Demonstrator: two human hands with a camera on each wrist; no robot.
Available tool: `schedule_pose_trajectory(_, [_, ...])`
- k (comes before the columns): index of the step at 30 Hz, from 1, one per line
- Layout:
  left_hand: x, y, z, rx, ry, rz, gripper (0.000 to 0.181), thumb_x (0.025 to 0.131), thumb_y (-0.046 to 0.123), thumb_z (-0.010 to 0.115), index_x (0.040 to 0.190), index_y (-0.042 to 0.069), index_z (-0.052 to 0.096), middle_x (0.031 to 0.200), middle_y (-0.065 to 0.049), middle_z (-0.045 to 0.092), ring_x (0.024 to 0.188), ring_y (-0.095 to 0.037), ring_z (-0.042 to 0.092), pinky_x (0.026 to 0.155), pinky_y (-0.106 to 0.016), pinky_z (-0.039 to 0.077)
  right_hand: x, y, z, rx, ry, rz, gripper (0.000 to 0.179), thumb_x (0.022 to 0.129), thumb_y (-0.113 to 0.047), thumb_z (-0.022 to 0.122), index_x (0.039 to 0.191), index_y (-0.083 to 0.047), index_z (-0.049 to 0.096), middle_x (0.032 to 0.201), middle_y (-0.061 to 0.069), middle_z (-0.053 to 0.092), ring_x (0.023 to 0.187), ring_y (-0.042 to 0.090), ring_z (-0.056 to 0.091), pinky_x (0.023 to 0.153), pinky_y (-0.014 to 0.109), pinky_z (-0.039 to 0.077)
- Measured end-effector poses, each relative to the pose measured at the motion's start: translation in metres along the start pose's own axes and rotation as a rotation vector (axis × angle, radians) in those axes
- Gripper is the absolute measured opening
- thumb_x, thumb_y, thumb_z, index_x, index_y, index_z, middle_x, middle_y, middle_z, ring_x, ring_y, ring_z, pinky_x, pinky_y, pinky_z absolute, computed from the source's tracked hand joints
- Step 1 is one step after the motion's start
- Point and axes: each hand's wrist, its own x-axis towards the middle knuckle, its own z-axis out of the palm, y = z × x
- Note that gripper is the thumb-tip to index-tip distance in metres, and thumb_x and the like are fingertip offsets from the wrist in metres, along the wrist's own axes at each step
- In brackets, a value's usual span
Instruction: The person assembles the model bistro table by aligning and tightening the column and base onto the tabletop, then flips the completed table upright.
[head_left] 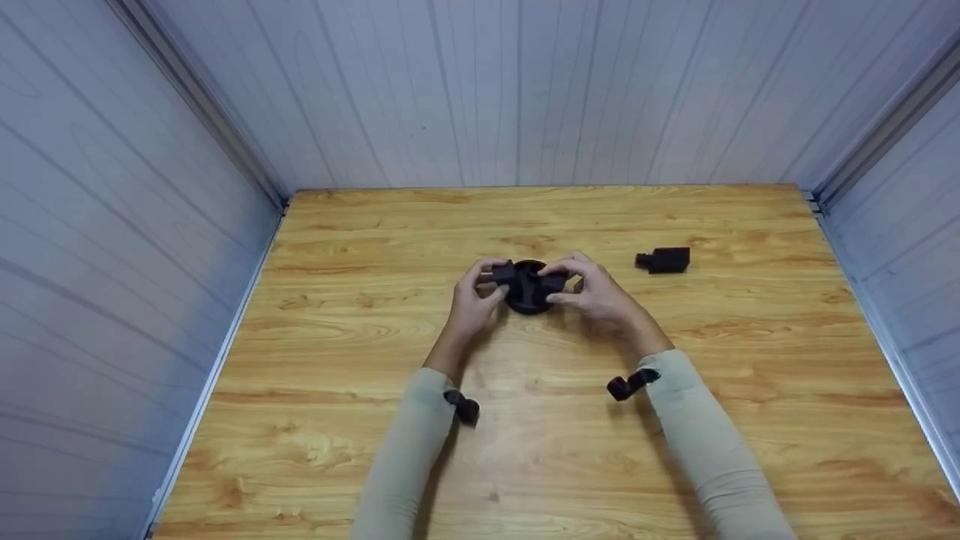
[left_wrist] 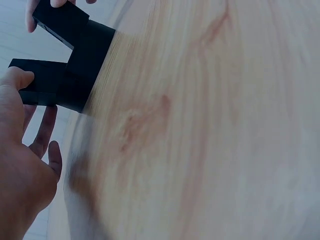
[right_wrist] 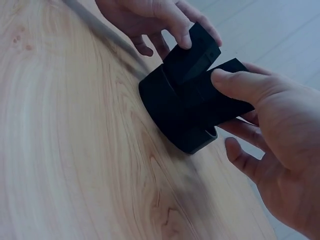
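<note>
Between both hands a round black base (head_left: 528,307) stands on the wooden table, its low curved wall showing in the right wrist view. Two rectangular black blocks rise from it, leaning apart in a V. My left hand (head_left: 469,309) pinches the left block (left_wrist: 40,75), thumb on one face and fingers on the other. The right block (right_wrist: 222,95) is pinched by my right hand (head_left: 600,294), with the thumb on its near face. The blocks' lower ends are hidden inside the base.
Farther right on the table (head_left: 360,465) lies another black block (head_left: 670,260) with a narrow neck pointing left. White panel walls (head_left: 480,90) enclose the table at the back and both sides. A small black camera (head_left: 466,409) juts from the left sleeve, another (head_left: 622,387) from the right.
</note>
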Motion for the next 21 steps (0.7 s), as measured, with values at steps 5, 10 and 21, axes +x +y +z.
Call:
schedule_pose_trajectory(5, [0.001,-0.005,-0.001,-0.011,0.008,0.005,0.039,0.101,0.008,0.082,0.138,0.011,0.074,0.138,-0.014,0.075,0.126,-0.031,0.078,0.11,-0.043,0.064,0.003,-0.002,0.005,-0.057,0.052,-0.022,0.045,0.09,-0.013,0.095,0.131,-0.007,0.078,0.131,0.019,0.069,0.112,0.02,0.054,0.085,0.029,0.05])
schedule_pose_trajectory(10, [0.005,-0.023,-0.002,0.013,0.011,-0.01,0.041,0.1,0.011,0.085,0.139,0.02,0.075,0.136,-0.003,0.076,0.124,-0.02,0.078,0.109,-0.037,0.065,0.003,-0.006,0.01,-0.087,0.074,-0.032,0.047,0.087,-0.015,0.098,0.126,-0.005,0.074,0.132,0.018,0.071,0.116,0.026,0.06,0.091,0.042,0.052])
schedule_pose_trajectory(21, [-0.008,0.014,-0.001,0.012,0.017,0.055,0.036,0.103,0.012,0.081,0.138,0.01,0.074,0.134,-0.015,0.075,0.123,-0.031,0.079,0.106,-0.042,0.066,0.003,-0.006,0.016,-0.117,0.099,-0.042,0.049,0.086,-0.016,0.099,0.125,-0.005,0.072,0.134,0.018,0.072,0.137,0.039,0.066,0.121,0.057,0.052])
